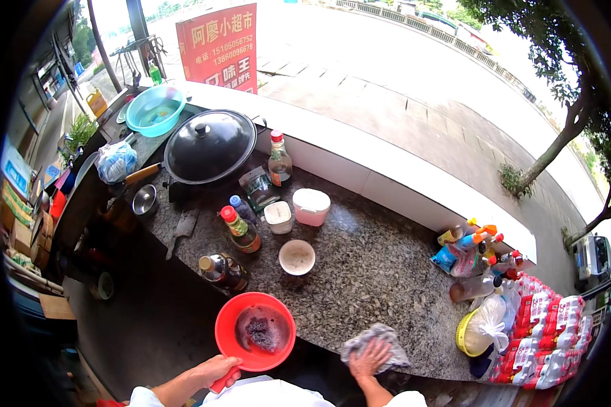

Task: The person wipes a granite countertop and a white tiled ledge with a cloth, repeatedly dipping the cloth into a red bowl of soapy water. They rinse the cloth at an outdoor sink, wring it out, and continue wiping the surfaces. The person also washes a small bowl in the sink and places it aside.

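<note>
A red plastic dipper (280,310) with dark, foamy liquid inside is gripped by its handle in my left hand (219,372), just off the counter's front edge. My right hand (371,358) lies flat on a grey cloth (394,351), pressed on the speckled granite counter (366,285) near that same edge. Beyond the dipper stand a dark bottle with a tan cap (223,272) and a red-capped sauce bottle (242,231). A white bowl (297,257) sits between them and the two lidded tubs, one clear (278,217), one pink (311,207).
A lidded black wok (209,147) and a turquoise basin (155,111) occupy the far left. A cleaver (184,226) lies near a metal bowl (144,199). Bottles, a yellow basket (466,333) and packs of bottled drinks (545,333) stand right. A white-topped low wall (361,152) borders the far side.
</note>
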`<action>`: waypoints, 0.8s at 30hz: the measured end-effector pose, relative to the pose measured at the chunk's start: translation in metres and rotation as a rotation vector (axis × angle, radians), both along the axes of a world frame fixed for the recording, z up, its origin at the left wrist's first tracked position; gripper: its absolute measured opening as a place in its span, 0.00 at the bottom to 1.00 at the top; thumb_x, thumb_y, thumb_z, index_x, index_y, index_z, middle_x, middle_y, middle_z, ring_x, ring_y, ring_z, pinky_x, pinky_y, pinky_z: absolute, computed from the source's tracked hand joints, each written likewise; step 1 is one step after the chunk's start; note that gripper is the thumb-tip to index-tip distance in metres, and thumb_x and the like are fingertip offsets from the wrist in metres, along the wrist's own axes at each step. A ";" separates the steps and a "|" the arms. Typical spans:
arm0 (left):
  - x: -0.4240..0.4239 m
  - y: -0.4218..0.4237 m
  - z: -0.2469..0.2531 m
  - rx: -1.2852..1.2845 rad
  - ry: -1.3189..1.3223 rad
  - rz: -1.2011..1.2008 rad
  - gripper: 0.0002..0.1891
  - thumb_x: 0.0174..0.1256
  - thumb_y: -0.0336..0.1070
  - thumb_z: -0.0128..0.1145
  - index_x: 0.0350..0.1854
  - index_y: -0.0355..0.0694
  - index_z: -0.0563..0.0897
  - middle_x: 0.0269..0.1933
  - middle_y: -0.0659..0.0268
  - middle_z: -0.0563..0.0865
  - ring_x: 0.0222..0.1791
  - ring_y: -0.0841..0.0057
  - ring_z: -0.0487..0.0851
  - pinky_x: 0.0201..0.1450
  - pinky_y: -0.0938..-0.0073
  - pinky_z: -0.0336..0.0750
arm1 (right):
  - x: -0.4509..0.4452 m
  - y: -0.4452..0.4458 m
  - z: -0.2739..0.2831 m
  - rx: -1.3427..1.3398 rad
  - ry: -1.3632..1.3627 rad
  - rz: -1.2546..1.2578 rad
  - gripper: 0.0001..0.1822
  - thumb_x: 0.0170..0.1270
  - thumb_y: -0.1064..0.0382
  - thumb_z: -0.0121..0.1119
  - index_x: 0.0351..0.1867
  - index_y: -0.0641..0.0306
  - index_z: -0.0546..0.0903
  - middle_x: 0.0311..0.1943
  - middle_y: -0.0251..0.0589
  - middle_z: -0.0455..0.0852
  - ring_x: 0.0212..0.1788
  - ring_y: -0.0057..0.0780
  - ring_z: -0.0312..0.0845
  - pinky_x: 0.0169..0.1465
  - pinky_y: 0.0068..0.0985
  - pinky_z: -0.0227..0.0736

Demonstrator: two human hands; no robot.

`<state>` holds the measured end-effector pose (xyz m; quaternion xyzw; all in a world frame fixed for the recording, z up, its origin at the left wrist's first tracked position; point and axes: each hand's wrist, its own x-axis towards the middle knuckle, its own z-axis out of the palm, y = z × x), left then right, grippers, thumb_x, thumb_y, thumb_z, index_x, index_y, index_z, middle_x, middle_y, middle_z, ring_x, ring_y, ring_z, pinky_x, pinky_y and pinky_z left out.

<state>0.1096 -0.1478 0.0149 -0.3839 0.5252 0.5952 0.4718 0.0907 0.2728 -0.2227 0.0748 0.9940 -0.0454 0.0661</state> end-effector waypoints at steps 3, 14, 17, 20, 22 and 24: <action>0.013 -0.009 0.005 0.007 -0.006 0.048 0.15 0.77 0.42 0.44 0.32 0.38 0.75 0.23 0.66 0.78 0.16 0.82 0.74 0.19 0.79 0.69 | -0.011 -0.067 0.014 -0.148 0.076 0.341 0.51 0.53 0.39 0.62 0.74 0.66 0.58 0.76 0.59 0.45 0.77 0.68 0.30 0.73 0.66 0.25; 0.024 -0.008 0.024 -0.158 0.014 0.066 0.14 0.75 0.41 0.44 0.31 0.39 0.76 0.19 0.67 0.76 0.15 0.79 0.73 0.17 0.78 0.67 | -0.070 -0.216 0.012 -0.097 0.224 0.664 0.35 0.61 0.59 0.52 0.73 0.54 0.65 0.75 0.47 0.56 0.77 0.54 0.45 0.74 0.57 0.41; 0.033 0.004 0.030 -0.156 0.048 0.166 0.14 0.75 0.41 0.45 0.32 0.39 0.76 0.20 0.66 0.77 0.15 0.79 0.73 0.17 0.80 0.68 | -0.062 -0.202 0.006 -0.198 0.210 0.709 0.33 0.63 0.60 0.51 0.72 0.48 0.65 0.77 0.41 0.54 0.78 0.50 0.44 0.76 0.53 0.38; 0.020 0.013 0.035 -0.117 0.076 0.145 0.14 0.76 0.42 0.46 0.32 0.39 0.77 0.20 0.65 0.78 0.15 0.80 0.72 0.17 0.80 0.68 | -0.034 -0.141 -0.006 -0.270 0.331 0.500 0.34 0.60 0.65 0.53 0.70 0.41 0.68 0.76 0.36 0.57 0.77 0.47 0.48 0.76 0.53 0.43; 0.004 0.018 0.034 -0.136 0.068 0.037 0.15 0.76 0.42 0.46 0.30 0.40 0.76 0.19 0.65 0.77 0.14 0.79 0.72 0.17 0.80 0.67 | -0.008 -0.076 -0.002 -0.149 0.348 0.313 0.34 0.57 0.68 0.53 0.68 0.41 0.71 0.76 0.36 0.58 0.77 0.48 0.48 0.75 0.54 0.45; -0.010 0.024 0.033 -0.137 0.077 -0.035 0.15 0.75 0.42 0.46 0.29 0.40 0.76 0.19 0.66 0.77 0.13 0.78 0.72 0.16 0.79 0.67 | 0.022 -0.009 0.006 -0.043 0.258 0.178 0.33 0.57 0.64 0.56 0.68 0.40 0.71 0.75 0.35 0.58 0.77 0.48 0.48 0.75 0.55 0.43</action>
